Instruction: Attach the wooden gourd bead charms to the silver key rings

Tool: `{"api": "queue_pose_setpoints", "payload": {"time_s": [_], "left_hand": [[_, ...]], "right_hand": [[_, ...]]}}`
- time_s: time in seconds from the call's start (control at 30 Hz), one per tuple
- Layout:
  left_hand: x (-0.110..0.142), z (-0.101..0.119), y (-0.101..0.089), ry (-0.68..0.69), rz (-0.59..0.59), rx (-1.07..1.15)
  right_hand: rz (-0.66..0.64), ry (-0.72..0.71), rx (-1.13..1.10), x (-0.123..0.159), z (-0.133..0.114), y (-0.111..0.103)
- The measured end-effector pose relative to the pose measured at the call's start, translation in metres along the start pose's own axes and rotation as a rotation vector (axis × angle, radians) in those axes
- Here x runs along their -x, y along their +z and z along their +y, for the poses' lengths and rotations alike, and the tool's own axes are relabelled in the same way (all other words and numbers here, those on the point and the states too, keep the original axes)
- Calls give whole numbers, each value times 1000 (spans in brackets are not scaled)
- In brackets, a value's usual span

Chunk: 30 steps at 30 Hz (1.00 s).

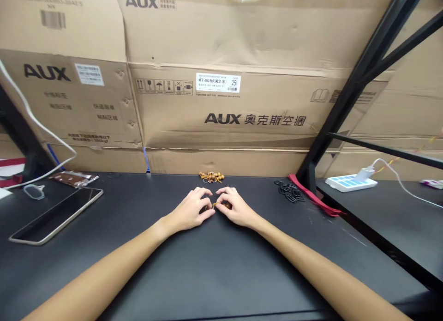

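My left hand [194,209] and my right hand [238,209] meet fingertip to fingertip low over the black table. Between them is a small keychain [226,204] with brown beads and an orange-yellow cord, largely covered by the fingers. The right thumb and fingers are closed around its beaded part. The left thumb and index finger pinch at its other end, where a bit of metal ring seems to show. Just beyond the hands lies a pile of similar beaded keychains [212,177] with metal rings.
Black rings or clips [290,191] lie in a heap to the right, beside a red strap [316,201] and a black metal post [341,94]. Leftward are a phone [57,215], a brown packet [74,178] and a white cable [38,120]. Cardboard [221,48] stands behind; a power strip [349,182] sits far right.
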<state>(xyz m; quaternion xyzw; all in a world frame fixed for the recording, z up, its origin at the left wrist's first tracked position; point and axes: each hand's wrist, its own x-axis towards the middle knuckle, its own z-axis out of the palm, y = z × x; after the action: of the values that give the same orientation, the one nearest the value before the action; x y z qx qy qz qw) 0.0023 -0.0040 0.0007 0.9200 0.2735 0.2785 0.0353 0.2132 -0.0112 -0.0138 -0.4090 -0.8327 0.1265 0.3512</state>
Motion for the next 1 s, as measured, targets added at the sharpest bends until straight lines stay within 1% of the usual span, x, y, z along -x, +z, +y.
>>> {"api": "queue_pose_setpoints", "payload": {"time_s": [0.07, 0.13, 0.27, 0.37, 0.43, 0.5, 0.6, 0.67, 0.77, 1.0], "left_hand": [[0, 0, 0, 4, 9, 0], [0, -2, 1, 13, 19, 4], [-1, -4, 1, 13, 6, 29], [-1, -4, 1, -8, -11, 26], [-1, -5, 1, -62, -3, -27], [-1, -7, 1, -144, 11, -115], [-2, -11, 2, -262, 11, -239], [-5, -14, 3, -296, -9, -297], [-14, -20, 5, -290, -46, -339], [-40, -39, 15, -328, -183, -318]], "right_hand": [[-37, -44, -40, 1, -4, -1], [-48, -59, -30, 1, -6, -1], [50, 19, 92, -2, 1, -1], [78, 68, 137, -2, 10, -1], [89, 115, 193, -2, 14, -1], [98, 140, 273, -1, 17, -1], [92, 109, 376, -2, 20, -2], [84, 100, 415, -4, 22, -3], [75, 123, 441, -7, 26, -4], [63, 126, 458, -7, 24, -4]]}}
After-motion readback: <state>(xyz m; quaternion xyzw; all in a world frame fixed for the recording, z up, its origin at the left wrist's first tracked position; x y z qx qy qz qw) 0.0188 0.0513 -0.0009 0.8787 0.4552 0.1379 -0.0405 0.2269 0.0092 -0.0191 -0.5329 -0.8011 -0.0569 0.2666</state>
